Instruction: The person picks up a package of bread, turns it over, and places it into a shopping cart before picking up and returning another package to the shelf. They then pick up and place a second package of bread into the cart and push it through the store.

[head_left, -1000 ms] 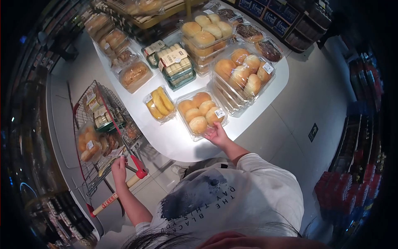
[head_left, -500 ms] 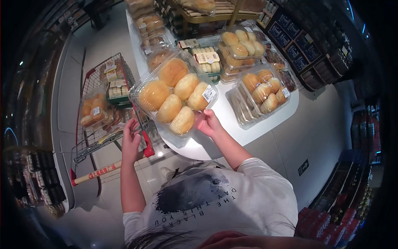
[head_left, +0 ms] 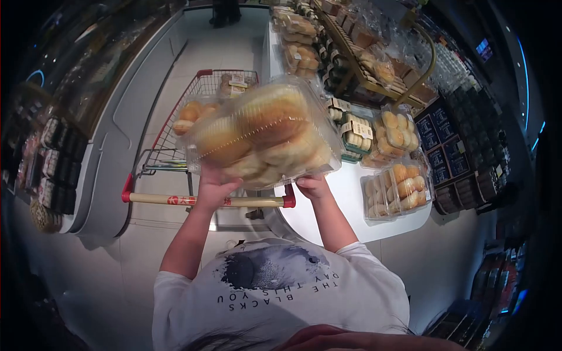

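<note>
A clear plastic box of golden bread rolls (head_left: 263, 134) is held up in front of me, tilted, with its side facing me. My left hand (head_left: 216, 190) grips its lower left edge, and my right hand (head_left: 313, 186) holds its lower right edge; both sets of fingers are partly hidden by the box. Behind and below it stands a shopping cart (head_left: 170, 131) with a tan handle. Packed rolls (head_left: 192, 114) and another labelled package (head_left: 237, 85) lie in the cart, partly covered by the held box.
The white display table (head_left: 322, 225) on the right bears boxed rolls (head_left: 398, 190), stacked packs (head_left: 398, 134) and green-based packs (head_left: 356, 137). A wooden rack (head_left: 363, 58) rises behind. At the left is a long counter (head_left: 114, 158). A person's dark legs (head_left: 226, 11) show far ahead.
The view has turned left. The bread box has risen closer to the camera and tilted, over the cart. My left hand, earlier beside the cart handle, now holds the box too.
</note>
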A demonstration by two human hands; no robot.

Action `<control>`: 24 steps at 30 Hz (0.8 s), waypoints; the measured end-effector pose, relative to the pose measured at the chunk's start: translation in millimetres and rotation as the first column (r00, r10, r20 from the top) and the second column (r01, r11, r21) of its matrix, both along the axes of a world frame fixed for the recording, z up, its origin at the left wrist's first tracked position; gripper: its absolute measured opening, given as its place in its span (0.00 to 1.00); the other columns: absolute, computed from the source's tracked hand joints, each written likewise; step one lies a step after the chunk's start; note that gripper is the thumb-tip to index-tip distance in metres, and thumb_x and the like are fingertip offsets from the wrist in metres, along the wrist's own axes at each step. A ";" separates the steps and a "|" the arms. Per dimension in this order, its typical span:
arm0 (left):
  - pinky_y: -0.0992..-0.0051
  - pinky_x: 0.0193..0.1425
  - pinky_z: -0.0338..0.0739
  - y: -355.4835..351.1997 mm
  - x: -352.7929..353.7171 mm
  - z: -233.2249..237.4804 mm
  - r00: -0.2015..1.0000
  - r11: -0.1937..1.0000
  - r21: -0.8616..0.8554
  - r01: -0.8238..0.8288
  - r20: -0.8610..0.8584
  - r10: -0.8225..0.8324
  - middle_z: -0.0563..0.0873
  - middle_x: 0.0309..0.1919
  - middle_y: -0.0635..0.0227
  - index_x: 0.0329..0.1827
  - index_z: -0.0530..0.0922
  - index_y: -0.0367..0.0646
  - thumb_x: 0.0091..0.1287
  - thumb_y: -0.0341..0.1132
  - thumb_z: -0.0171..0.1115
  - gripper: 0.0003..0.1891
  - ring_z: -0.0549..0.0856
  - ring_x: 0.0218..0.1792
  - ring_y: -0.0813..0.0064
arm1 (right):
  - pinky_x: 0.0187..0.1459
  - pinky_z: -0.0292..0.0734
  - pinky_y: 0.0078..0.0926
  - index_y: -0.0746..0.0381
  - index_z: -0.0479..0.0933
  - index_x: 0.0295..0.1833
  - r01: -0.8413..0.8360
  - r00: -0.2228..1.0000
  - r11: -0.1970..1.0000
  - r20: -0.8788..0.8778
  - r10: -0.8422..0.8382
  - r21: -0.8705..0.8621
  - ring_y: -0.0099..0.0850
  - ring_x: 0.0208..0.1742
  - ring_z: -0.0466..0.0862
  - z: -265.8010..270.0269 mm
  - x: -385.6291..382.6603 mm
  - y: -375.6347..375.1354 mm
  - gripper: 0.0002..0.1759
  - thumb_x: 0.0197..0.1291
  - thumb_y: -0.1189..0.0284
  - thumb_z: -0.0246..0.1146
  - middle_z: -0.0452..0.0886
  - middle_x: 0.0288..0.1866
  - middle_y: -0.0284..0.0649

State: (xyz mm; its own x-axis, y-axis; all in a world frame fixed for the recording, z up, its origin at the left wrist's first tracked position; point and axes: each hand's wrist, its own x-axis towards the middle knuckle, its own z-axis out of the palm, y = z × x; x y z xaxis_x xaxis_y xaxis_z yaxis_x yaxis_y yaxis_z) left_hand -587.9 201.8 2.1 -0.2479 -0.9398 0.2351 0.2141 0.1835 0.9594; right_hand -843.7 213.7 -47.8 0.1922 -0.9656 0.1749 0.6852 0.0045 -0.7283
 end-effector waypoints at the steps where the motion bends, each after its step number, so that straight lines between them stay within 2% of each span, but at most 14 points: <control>1: 0.66 0.68 0.59 0.8 23.1 3.2 0.986 0.994 0.094 0.057 0.153 -0.071 0.61 0.65 0.62 0.69 0.51 0.45 0.50 0.30 0.69 0.44 0.62 0.66 0.67 | 0.61 0.64 0.35 0.60 0.61 0.64 0.030 0.989 0.996 -0.143 -0.042 -0.088 0.36 0.61 0.70 -10.3 2.3 -0.6 0.46 0.34 0.74 0.72 0.69 0.60 0.39; 4: 0.69 0.65 0.65 6.5 56.5 10.0 0.840 0.995 -0.099 -0.002 0.540 0.055 0.66 0.62 0.65 0.66 0.58 0.44 0.46 0.30 0.73 0.43 0.67 0.62 0.71 | 0.60 0.66 0.34 0.61 0.63 0.63 0.077 0.894 0.961 -0.408 -0.184 -0.265 0.36 0.61 0.71 -18.1 7.5 -4.2 0.44 0.34 0.72 0.72 0.70 0.60 0.40; 5: 0.70 0.63 0.67 7.1 55.0 15.2 0.956 0.999 -0.044 0.004 0.293 0.009 0.69 0.60 0.65 0.65 0.60 0.42 0.45 0.31 0.74 0.43 0.69 0.59 0.73 | 0.61 0.66 0.34 0.61 0.63 0.63 0.088 0.854 0.947 -0.465 -0.231 -0.309 0.36 0.61 0.71 -18.7 6.8 -6.4 0.45 0.33 0.71 0.73 0.70 0.60 0.40; 7: 0.70 0.61 0.70 4.8 70.3 6.7 0.912 0.997 0.056 0.061 0.402 -0.078 0.71 0.58 0.64 0.64 0.61 0.41 0.46 0.31 0.75 0.41 0.72 0.57 0.73 | 0.61 0.66 0.34 0.61 0.63 0.63 0.115 0.760 0.912 -0.556 -0.335 -0.393 0.36 0.61 0.71 -19.8 6.5 -7.4 0.46 0.32 0.70 0.74 0.70 0.60 0.40; 9: 0.69 0.61 0.69 4.5 68.7 17.5 0.920 0.945 0.303 0.123 0.322 -0.223 0.71 0.57 0.63 0.63 0.62 0.41 0.47 0.32 0.74 0.39 0.72 0.57 0.70 | 0.61 0.66 0.34 0.61 0.62 0.63 0.143 0.651 0.872 -0.619 -0.439 -0.468 0.36 0.61 0.71 -24.0 10.6 -6.5 0.48 0.31 0.69 0.74 0.70 0.60 0.40; 10: 0.68 0.62 0.69 4.5 61.6 25.7 0.920 0.895 0.419 0.154 0.270 -0.285 0.71 0.57 0.62 0.63 0.62 0.41 0.48 0.32 0.74 0.39 0.72 0.57 0.69 | 0.61 0.65 0.35 0.61 0.61 0.64 0.186 0.807 0.929 -0.490 -0.330 -0.319 0.36 0.62 0.70 -11.7 17.6 -3.2 0.48 0.31 0.68 0.74 0.69 0.61 0.39; 12: 0.65 0.63 0.66 -0.9 45.0 19.4 0.963 0.986 0.115 0.119 0.230 -0.143 0.71 0.57 0.59 0.65 0.57 0.38 0.52 0.32 0.70 0.39 0.70 0.60 0.66 | 0.62 0.65 0.37 0.60 0.60 0.65 0.151 0.983 0.989 -0.109 -0.150 0.001 0.36 0.63 0.68 13.5 25.2 2.9 0.50 0.32 0.65 0.74 0.67 0.63 0.39; 14: 0.64 0.64 0.65 -18.1 30.5 -2.3 0.979 0.996 -0.062 0.063 0.195 -0.049 0.71 0.57 0.58 0.66 0.53 0.37 0.54 0.31 0.68 0.39 0.68 0.61 0.66 | 0.63 0.65 0.39 0.62 0.61 0.64 0.159 0.986 0.986 0.047 -0.161 0.047 0.38 0.62 0.70 12.4 21.6 -10.7 0.44 0.39 0.60 0.69 0.68 0.62 0.42; 15: 0.64 0.65 0.63 -28.3 29.0 15.7 0.907 0.978 -0.080 0.193 0.394 -0.147 0.69 0.58 0.53 0.67 0.49 0.35 0.59 0.35 0.64 0.39 0.66 0.64 0.64 | 0.63 0.64 0.39 0.62 0.61 0.64 0.131 0.974 0.985 0.172 -0.149 0.109 0.39 0.61 0.70 8.7 14.1 -18.6 0.43 0.41 0.59 0.68 0.69 0.61 0.45; 16: 0.65 0.65 0.63 -40.7 25.1 19.8 0.864 0.963 -0.060 0.261 0.460 -0.205 0.69 0.59 0.52 0.66 0.49 0.35 0.60 0.38 0.62 0.38 0.67 0.63 0.63 | 0.64 0.63 0.38 0.63 0.61 0.64 0.096 0.945 0.981 0.294 -0.143 0.166 0.40 0.60 0.71 11.7 11.2 -27.0 0.42 0.43 0.59 0.66 0.70 0.60 0.47; 18: 0.67 0.64 0.63 -63.7 16.1 25.1 0.753 0.922 -0.005 0.388 0.579 -0.314 0.69 0.59 0.50 0.66 0.51 0.34 0.62 0.44 0.59 0.37 0.67 0.63 0.60 | 0.64 0.63 0.43 0.62 0.61 0.64 0.126 0.912 0.962 0.353 -0.209 0.243 0.42 0.60 0.71 7.0 -6.7 -46.0 0.38 0.48 0.56 0.60 0.70 0.60 0.46; 19: 0.67 0.62 0.65 -73.6 15.1 29.6 0.679 0.913 -0.028 0.407 0.678 -0.282 0.69 0.59 0.49 0.65 0.57 0.34 0.64 0.51 0.53 0.34 0.69 0.62 0.57 | 0.64 0.63 0.44 0.62 0.61 0.64 0.124 0.890 0.932 0.377 -0.256 0.340 0.42 0.60 0.71 -1.2 -18.5 -57.7 0.38 0.49 0.55 0.59 0.69 0.61 0.45; 22: 0.67 0.61 0.66 -110.3 30.2 45.1 0.383 0.913 0.113 0.391 0.882 -0.273 0.73 0.55 0.51 0.61 0.65 0.37 0.66 0.48 0.52 0.28 0.73 0.58 0.58 | 0.64 0.61 0.48 0.60 0.60 0.65 0.071 0.876 0.859 0.379 -0.297 0.508 0.44 0.62 0.68 4.2 -29.2 -89.0 0.39 0.50 0.52 0.58 0.66 0.63 0.45; 24: 0.64 0.56 0.70 -137.6 50.5 37.0 0.384 0.962 0.003 0.274 0.917 -0.112 0.78 0.49 0.51 0.55 0.72 0.39 0.64 0.52 0.52 0.26 0.77 0.51 0.54 | 0.64 0.60 0.49 0.60 0.59 0.65 0.024 0.880 0.828 0.382 -0.284 0.560 0.45 0.63 0.67 9.9 -31.7 -115.2 0.39 0.50 0.51 0.58 0.65 0.64 0.46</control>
